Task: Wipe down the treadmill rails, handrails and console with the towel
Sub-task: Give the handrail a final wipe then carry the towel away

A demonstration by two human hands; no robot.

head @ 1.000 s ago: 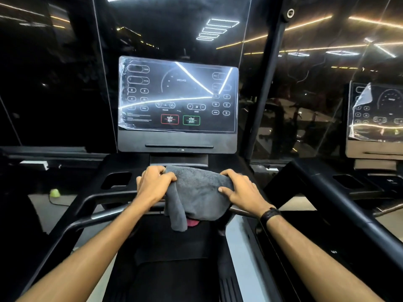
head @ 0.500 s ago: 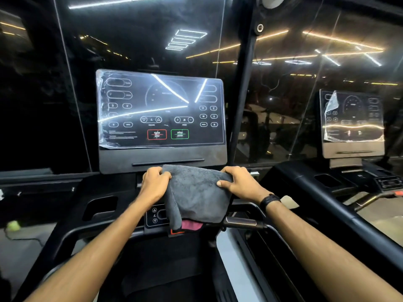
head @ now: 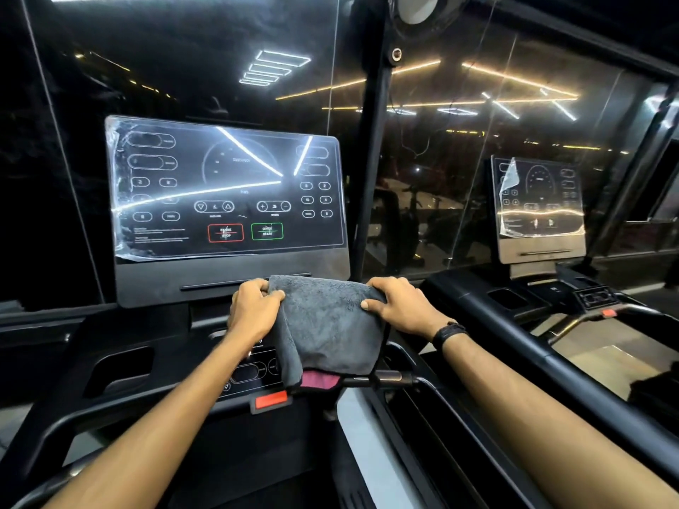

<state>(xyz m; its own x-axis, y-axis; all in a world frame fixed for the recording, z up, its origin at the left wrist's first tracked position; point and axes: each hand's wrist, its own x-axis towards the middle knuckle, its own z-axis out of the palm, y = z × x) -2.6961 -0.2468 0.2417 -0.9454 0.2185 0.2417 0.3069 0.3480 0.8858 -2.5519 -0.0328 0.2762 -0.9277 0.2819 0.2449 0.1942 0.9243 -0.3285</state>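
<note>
A grey towel point(head: 327, 325) with a pink patch at its lower edge hangs between both hands, in front of the treadmill's lower control panel. My left hand point(head: 253, 310) grips its upper left corner. Its upper right corner is held by my right hand point(head: 400, 306), which wears a black wristband. The console screen point(head: 227, 192), covered in wrinkled plastic film, stands just above and behind the towel. The front handrail point(head: 389, 378) runs right from under the towel; a red safety clip point(head: 271, 399) sits below it.
A second treadmill stands to the right with its own console point(head: 540, 207) and peeling film. A black pillar point(head: 374, 170) rises between the two machines. Dark glass with light reflections lies behind. A cup recess point(head: 117, 369) is in the left tray.
Both hands have lifted the towel from the handrail up toward the console's lower edge. The view has tilted and moved nearer the console.
</note>
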